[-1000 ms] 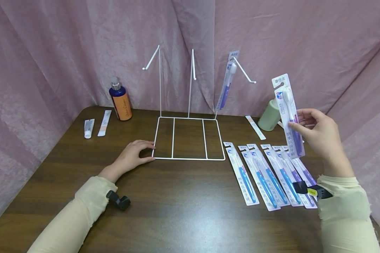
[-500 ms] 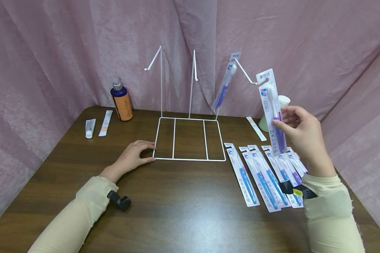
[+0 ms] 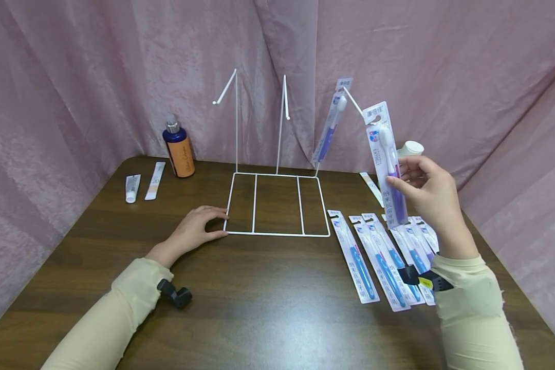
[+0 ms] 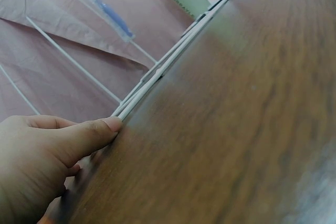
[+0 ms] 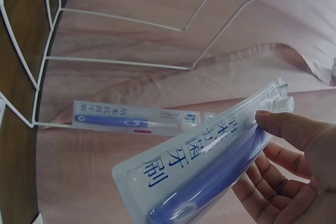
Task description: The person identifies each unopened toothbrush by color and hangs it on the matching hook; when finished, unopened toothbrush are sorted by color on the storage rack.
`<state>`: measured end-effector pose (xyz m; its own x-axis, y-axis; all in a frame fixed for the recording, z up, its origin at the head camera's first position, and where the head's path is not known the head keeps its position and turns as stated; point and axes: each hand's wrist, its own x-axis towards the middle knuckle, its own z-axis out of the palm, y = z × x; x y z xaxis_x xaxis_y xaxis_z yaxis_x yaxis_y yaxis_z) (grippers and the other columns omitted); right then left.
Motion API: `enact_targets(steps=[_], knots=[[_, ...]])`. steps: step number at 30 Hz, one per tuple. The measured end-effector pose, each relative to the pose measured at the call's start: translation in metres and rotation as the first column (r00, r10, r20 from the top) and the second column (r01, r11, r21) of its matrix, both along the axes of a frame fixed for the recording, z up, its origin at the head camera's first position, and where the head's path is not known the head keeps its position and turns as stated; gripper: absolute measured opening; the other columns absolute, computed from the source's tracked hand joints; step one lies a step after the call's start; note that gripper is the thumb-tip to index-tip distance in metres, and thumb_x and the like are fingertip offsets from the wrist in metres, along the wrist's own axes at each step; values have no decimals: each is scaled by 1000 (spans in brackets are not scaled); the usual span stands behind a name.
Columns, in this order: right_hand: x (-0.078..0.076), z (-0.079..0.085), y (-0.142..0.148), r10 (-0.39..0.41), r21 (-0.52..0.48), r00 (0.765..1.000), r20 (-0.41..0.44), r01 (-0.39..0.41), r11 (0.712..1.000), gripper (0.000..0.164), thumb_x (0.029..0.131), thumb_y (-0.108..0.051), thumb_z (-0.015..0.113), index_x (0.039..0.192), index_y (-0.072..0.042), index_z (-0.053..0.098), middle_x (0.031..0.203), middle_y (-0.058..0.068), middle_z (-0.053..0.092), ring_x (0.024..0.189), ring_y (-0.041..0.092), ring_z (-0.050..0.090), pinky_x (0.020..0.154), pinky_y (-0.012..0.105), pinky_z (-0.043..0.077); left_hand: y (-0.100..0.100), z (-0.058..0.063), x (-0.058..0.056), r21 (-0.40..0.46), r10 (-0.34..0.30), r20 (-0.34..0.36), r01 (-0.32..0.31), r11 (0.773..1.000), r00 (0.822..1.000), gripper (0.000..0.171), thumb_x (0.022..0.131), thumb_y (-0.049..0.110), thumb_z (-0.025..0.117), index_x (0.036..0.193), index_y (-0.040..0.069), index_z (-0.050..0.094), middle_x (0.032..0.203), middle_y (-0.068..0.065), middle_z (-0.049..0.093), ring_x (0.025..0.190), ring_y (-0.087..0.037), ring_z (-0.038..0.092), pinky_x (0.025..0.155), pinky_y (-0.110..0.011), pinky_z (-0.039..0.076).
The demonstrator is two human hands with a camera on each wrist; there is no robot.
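Observation:
In the head view my right hand (image 3: 427,192) pinches a purple packaged toothbrush (image 3: 385,164) upright between thumb and fingers. The hang hole near the top of its card is at the tip of the right hook of a white wire display rack (image 3: 277,235); whether the tip is through the hole cannot be seen. Another purple packaged toothbrush (image 3: 329,128) hangs far back on that hook. My left hand (image 3: 195,228) holds the rack's front left base corner, its thumb (image 4: 105,127) against the wire in the left wrist view.
Several packaged toothbrushes (image 3: 353,257) lie to the right of the rack, partly under my right forearm. A green bottle (image 3: 410,149) stands behind my right hand. At the left are a blue-and-orange pump bottle (image 3: 179,151), a small tube (image 3: 132,188) and a flat sachet (image 3: 154,181).
My right hand has moved left with the packaged toothbrush, from beside the green bottle to the tip of the right hook. The left hand has stayed on the rack's corner.

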<state>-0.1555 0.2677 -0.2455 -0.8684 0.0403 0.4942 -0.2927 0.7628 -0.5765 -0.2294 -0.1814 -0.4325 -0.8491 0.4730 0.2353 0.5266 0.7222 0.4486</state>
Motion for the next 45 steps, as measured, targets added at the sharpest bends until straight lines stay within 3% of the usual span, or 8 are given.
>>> enact_targets(steps=[11, 20, 28, 32, 35, 39, 45], knots=[[-14, -15, -10, 43, -26, 999, -15, -43, 999, 40, 81, -13, 77, 117, -1, 64, 84, -15, 56, 74, -11, 53, 66, 2, 44, -1, -1, -1, 2, 3, 2, -3, 1000, 1000, 42, 81, 34, 77, 116, 13, 67, 134, -7, 60, 127, -31, 49, 107, -58, 34], [-35, -27, -22, -7, -103, 996, -84, -2, 995, 36, 82, -15, 77, 114, -1, 67, 82, -10, 59, 71, -11, 54, 64, 6, 44, -2, -1, -1, 9, 0, -1, 0, 1000, 1000, 42, 81, 34, 77, 116, 13, 67, 134, -8, 60, 127, -31, 49, 107, -57, 34], [-54, -34, -35, -75, -200, 996, -56, 63, 978, 37, 82, -13, 76, 114, 1, 65, 90, 11, 65, 72, -10, 52, 70, 7, 44, -1, 0, -1, 1, -5, 1, 5, 1000, 1000, 43, 81, 35, 76, 117, 13, 67, 135, -8, 60, 127, -31, 49, 107, -57, 34], [-65, -38, -39, -58, -235, 996, -61, 42, 971, 38, 82, -13, 76, 115, 3, 64, 90, 8, 63, 74, -9, 52, 72, 6, 45, -1, -1, 0, 3, 3, 1, -3, 1000, 1000, 43, 81, 34, 77, 117, 13, 67, 135, -8, 60, 127, -31, 49, 107, -56, 34], [-71, -39, -40, -54, -254, 997, -60, 37, 966, 39, 84, -12, 75, 116, 4, 63, 94, 15, 65, 74, -8, 51, 72, 6, 44, 0, -2, 0, 3, 1, 7, -1, 1000, 1000, 43, 81, 35, 76, 117, 12, 67, 135, -8, 60, 127, -30, 49, 108, -56, 34], [-78, -40, -41, -88, -264, 994, -60, 69, 962, 38, 84, -11, 74, 116, 5, 63, 97, 21, 67, 71, -10, 50, 70, 5, 43, 3, -2, -1, -3, -13, 19, 13, 1000, 1000, 44, 82, 36, 75, 119, 13, 66, 136, -8, 58, 128, -31, 48, 109, -56, 33], [-100, -44, -49, -116, -279, 992, -58, 95, 956, 38, 84, -14, 75, 116, 2, 64, 100, 21, 68, 68, -12, 51, 67, 6, 44, -2, -1, -1, -13, -1, 14, 1, 1000, 1000, 44, 82, 35, 75, 119, 13, 66, 136, -8, 59, 129, -31, 48, 108, -56, 33]])
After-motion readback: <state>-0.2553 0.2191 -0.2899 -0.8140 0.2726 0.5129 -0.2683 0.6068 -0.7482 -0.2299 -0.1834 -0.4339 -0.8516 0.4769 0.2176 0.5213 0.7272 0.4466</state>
